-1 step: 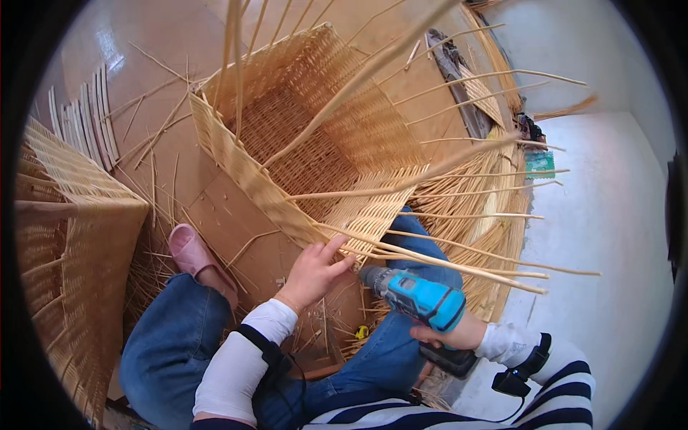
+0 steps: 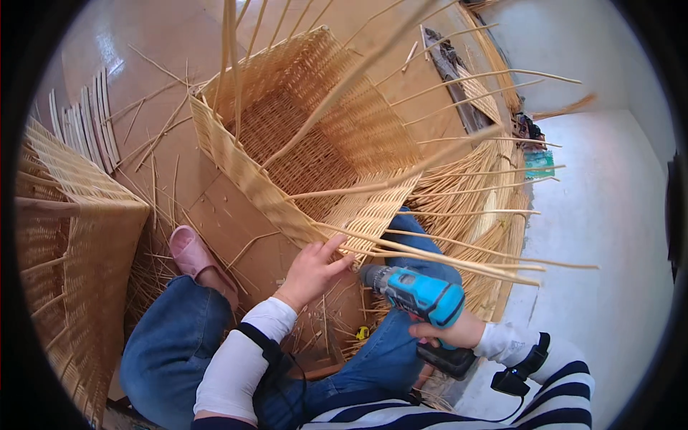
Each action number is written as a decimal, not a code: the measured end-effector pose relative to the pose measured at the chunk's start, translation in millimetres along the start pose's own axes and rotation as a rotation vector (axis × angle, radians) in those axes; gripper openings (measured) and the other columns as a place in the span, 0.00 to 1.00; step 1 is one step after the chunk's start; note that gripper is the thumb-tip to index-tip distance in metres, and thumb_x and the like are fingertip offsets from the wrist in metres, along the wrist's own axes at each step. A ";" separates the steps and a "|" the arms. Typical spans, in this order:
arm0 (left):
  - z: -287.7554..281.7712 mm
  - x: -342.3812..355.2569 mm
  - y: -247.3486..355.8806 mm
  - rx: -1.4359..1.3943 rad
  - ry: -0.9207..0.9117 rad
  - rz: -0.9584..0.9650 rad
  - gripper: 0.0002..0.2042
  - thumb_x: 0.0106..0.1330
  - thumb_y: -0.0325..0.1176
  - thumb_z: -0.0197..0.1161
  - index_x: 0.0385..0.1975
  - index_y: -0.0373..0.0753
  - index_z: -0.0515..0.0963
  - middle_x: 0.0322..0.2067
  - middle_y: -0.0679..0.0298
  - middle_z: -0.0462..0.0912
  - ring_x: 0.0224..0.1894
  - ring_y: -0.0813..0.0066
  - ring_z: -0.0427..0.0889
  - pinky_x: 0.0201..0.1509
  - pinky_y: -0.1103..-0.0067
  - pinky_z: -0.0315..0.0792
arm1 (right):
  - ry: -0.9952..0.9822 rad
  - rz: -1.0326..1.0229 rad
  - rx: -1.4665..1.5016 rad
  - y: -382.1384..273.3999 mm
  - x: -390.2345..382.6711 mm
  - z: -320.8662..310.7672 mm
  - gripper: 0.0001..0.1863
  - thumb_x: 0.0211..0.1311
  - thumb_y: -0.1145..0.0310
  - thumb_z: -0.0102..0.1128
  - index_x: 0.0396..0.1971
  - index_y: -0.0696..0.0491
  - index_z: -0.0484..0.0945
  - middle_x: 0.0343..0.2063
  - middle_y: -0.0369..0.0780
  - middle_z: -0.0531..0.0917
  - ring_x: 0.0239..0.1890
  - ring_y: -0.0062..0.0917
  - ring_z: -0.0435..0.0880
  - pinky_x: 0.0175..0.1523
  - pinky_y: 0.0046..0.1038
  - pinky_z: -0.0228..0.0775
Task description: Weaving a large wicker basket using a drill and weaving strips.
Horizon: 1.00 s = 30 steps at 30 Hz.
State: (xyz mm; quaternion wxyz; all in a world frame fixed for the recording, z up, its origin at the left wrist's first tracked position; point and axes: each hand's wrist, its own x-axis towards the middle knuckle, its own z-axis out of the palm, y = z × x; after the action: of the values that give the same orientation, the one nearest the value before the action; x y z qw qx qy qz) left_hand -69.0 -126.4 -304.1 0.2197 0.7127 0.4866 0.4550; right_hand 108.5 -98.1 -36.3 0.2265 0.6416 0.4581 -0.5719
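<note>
Leftward, just slightly, the long rods (image 2: 437, 162) of the wicker basket (image 2: 266, 195) are swung! Its near corner is touched by the part-curled left hand (image 2: 309, 276), whether pinched can't be told; beside that corner, the blue drill (image 2: 423, 294) is gripped by the right hand (image 2: 460, 332).

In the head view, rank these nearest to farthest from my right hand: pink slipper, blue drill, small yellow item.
1. Blue drill: in your right hand.
2. Small yellow item: to the hand's left.
3. Pink slipper: farther left, on a foot.
</note>
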 end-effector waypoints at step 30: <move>-39.5 -56.8 35.6 0.346 -0.519 -0.280 0.19 0.62 0.43 0.60 0.51 0.44 0.75 0.35 0.50 0.82 0.36 0.52 0.83 0.39 0.63 0.77 | -0.058 -0.411 0.704 170.0 -8.8 53.3 0.13 0.61 0.72 0.64 0.43 0.59 0.74 0.19 0.34 0.76 0.18 0.17 0.75 0.25 0.22 0.69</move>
State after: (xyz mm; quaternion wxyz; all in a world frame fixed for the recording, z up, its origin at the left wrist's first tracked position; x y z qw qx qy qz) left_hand -91.8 -197.6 -282.6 0.2725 0.7578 0.5775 0.1345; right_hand 225.0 -225.6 -80.6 -0.1133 0.5588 0.3464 -0.7449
